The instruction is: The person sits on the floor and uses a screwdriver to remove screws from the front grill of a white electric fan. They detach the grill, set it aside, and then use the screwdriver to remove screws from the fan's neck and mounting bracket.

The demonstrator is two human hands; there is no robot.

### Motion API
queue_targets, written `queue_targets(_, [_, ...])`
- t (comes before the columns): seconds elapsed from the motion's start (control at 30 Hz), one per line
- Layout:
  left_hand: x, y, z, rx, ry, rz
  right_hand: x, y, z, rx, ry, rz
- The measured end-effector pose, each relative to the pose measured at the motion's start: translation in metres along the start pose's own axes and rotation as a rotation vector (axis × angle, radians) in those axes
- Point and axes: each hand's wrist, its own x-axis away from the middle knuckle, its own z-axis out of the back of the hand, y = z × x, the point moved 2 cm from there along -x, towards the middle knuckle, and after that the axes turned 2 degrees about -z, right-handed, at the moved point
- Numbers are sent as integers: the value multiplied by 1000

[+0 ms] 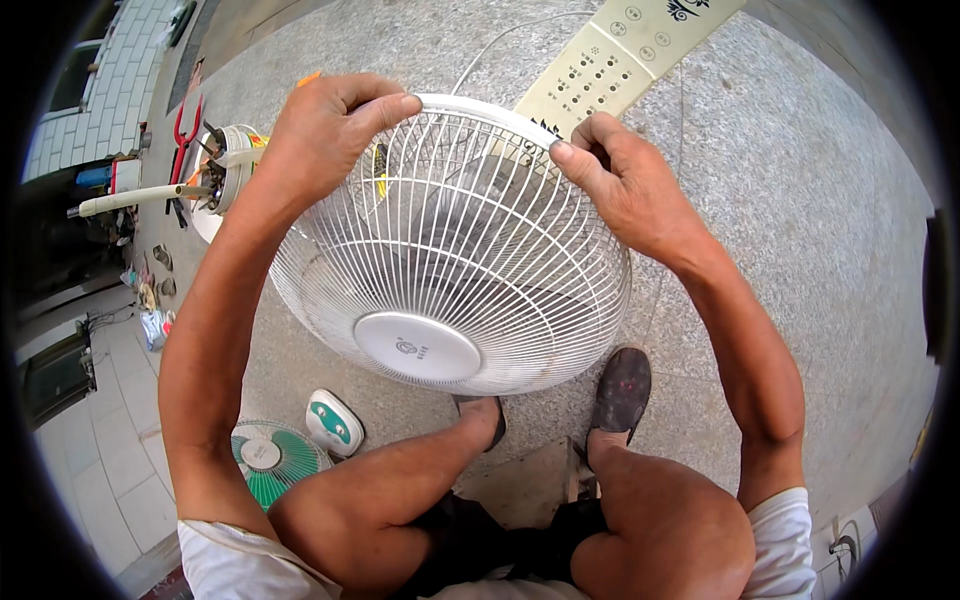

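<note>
A white wire fan grille (470, 215) with a round silver centre badge (418, 347) is held tilted in front of me. My left hand (330, 130) grips its rim at the upper left, thumb along the white edge. At the upper right, my right hand (625, 180) pinches the same rim between thumb and bent fingers. Through the wires a dark grey shape shows, too covered to make out. Beyond the rim lies a long cream control panel (590, 75) with rows of small marks, its lower end partly behind the grille.
To the left stands a white bucket (236, 170) of tools, with red-handled pliers (185, 135) beside it. A smaller green fan (270, 460) and a white-and-green base (335, 422) lie near my left leg. My shoe (622, 392) rests on the speckled floor beside a wooden stool (525, 485).
</note>
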Motion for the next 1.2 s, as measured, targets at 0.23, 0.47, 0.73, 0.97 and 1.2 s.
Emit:
queue_targets(0.23, [2,5,-5,-177,35,60,-4,2,3,-36,-55,-46])
queue_targets(0.47, [18,-16,7,60,117,33,-7,1,-6,-132,15,-32])
queue_targets(0.73, [69,-102,17,187,267,195,3,10,-6,-209,149,-72])
queue_targets(0.97, [108,-121,8,247,192,154,10,33,-6,-319,233,-90])
queue_targets(1.2, [119,-117,4,250,169,89,19,35,-1,-269,276,-129])
